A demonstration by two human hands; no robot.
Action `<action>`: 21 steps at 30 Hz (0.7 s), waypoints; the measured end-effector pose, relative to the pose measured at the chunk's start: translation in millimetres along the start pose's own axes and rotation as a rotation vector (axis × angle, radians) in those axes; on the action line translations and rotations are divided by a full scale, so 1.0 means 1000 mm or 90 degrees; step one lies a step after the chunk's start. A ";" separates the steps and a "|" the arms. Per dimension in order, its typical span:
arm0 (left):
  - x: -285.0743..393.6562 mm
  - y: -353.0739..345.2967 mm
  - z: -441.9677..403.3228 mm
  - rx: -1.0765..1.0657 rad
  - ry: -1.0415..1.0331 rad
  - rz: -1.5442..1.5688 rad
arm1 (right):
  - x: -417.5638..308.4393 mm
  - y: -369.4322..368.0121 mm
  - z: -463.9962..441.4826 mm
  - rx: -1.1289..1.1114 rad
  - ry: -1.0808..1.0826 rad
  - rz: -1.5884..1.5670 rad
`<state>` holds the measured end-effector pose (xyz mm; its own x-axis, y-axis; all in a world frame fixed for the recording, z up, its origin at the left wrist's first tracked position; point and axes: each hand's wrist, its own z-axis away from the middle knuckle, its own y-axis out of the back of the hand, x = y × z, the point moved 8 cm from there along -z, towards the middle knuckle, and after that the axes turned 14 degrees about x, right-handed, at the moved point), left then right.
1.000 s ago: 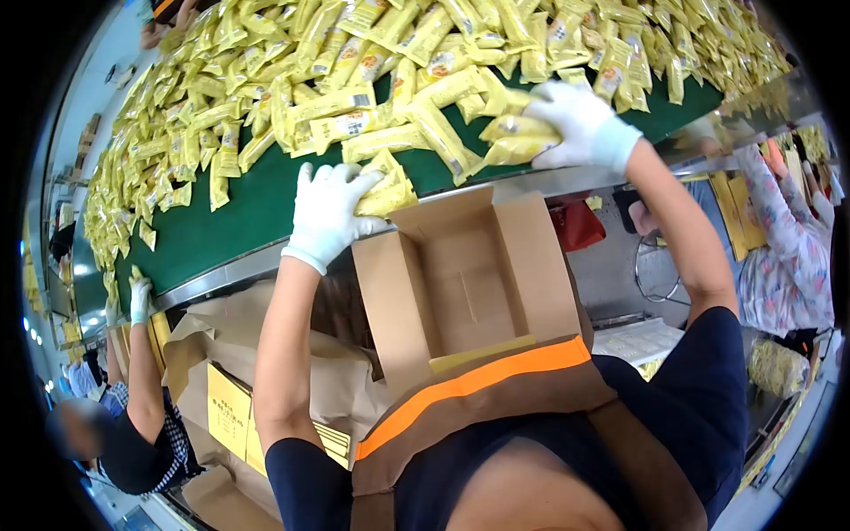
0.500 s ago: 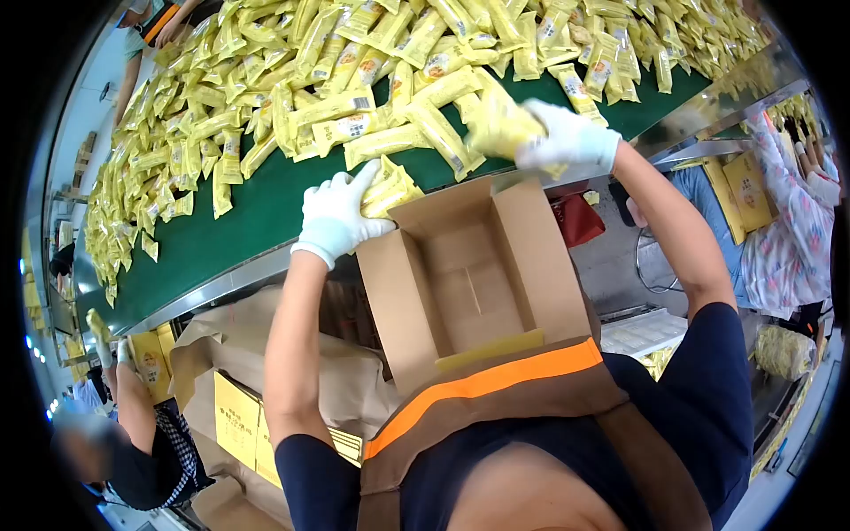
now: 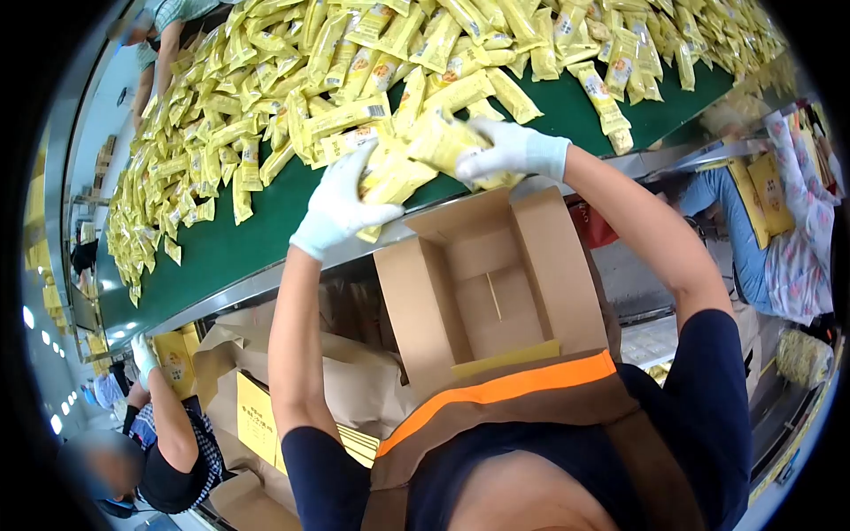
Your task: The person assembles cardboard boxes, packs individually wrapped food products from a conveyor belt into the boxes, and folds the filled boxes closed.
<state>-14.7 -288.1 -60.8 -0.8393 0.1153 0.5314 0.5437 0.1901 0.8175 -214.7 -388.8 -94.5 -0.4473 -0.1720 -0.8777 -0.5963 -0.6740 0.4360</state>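
My left hand (image 3: 341, 205), in a white glove, curls round several yellow snack packets (image 3: 397, 181) at the near edge of the green belt (image 3: 212, 257). Opposite it, my right hand (image 3: 521, 150), also gloved, grips more yellow packets (image 3: 441, 142), slightly blurred. The two bunches meet, and their exact number cannot be made out. Just below both hands stands a cardboard box (image 3: 409, 305) with its flaps spread. Only its bare bottom with a centre seam shows inside.
A large heap of yellow packets (image 3: 354, 53) covers the belt's far side. A metal rail (image 3: 239, 288) runs along its near edge. Brown paper and yellow printed cartons (image 3: 257, 411) lie at lower left. Other people work at far left, top left and right.
My right hand has moved left with its packets, up against those in my left hand. The left hand has shifted slightly, its fingers now over the packets. The co-worker at left has moved an arm.
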 end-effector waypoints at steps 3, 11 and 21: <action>-0.003 -0.013 -0.022 -0.015 -0.032 -0.007 | -0.009 -0.007 -0.008 -0.074 -0.019 -0.098; -0.007 -0.021 0.001 -0.094 -0.046 -0.156 | -0.037 -0.037 -0.007 -0.135 0.035 -0.052; 0.013 -0.037 -0.028 -0.188 0.035 -0.118 | 0.040 0.105 0.074 0.168 0.079 0.594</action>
<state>-45.1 -321.0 -77.8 -0.9267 0.0505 0.3725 0.3674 -0.0882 0.9259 -345.1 -413.4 -69.3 -0.7514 -0.6389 -0.1649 -0.1745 -0.0486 0.9835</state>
